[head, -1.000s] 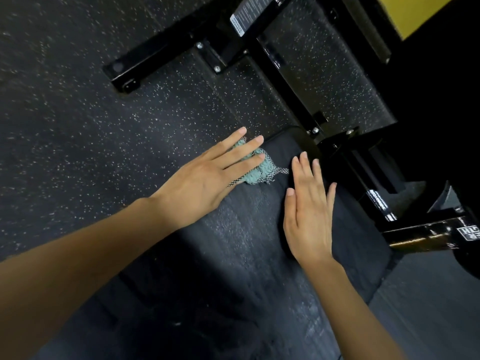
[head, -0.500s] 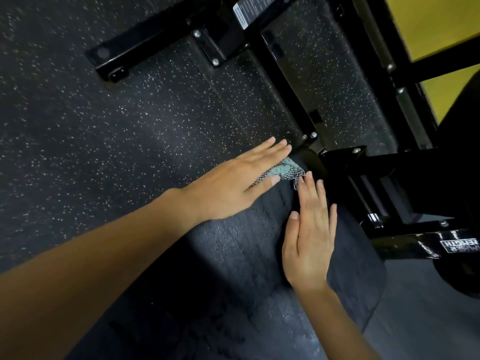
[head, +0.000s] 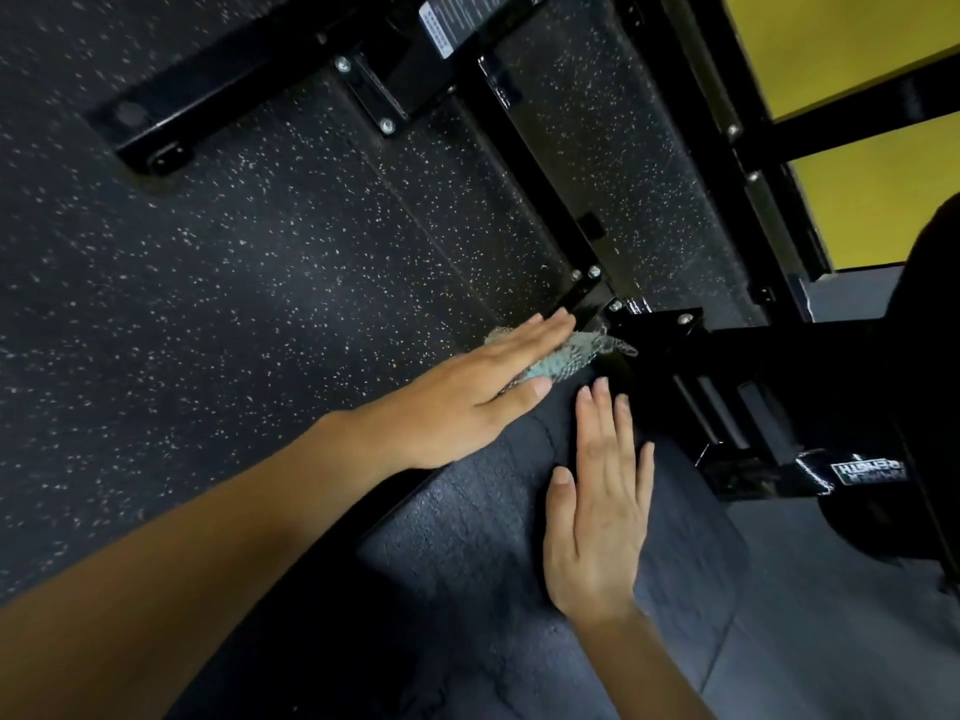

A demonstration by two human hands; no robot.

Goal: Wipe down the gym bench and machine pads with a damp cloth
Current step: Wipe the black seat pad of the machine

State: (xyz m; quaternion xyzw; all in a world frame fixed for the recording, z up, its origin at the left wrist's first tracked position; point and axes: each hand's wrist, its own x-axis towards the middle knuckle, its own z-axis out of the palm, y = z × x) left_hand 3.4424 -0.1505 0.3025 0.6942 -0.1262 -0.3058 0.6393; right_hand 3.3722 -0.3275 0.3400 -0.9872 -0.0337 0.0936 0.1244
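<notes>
A black padded bench seat [head: 467, 553] fills the lower middle of the head view. My left hand [head: 467, 392] lies flat, fingers straight, pressing a small teal checked cloth [head: 566, 358] onto the pad's far end. Part of the cloth sticks out past the fingertips toward the black frame bracket [head: 660, 330]. My right hand [head: 597, 511] rests flat on the pad just right of the left hand, fingers together, holding nothing.
The black steel machine frame [head: 524, 163] runs from the bracket to a bolted foot bar [head: 249, 90] at the top. Speckled rubber floor [head: 208, 304] lies to the left. A chrome-labelled arm [head: 857, 472] juts out at right. A yellow wall [head: 857, 54] is at top right.
My left hand has slid the cloth forward along the pad to its far end by the bracket. My right hand followed forward, staying flat on the pad.
</notes>
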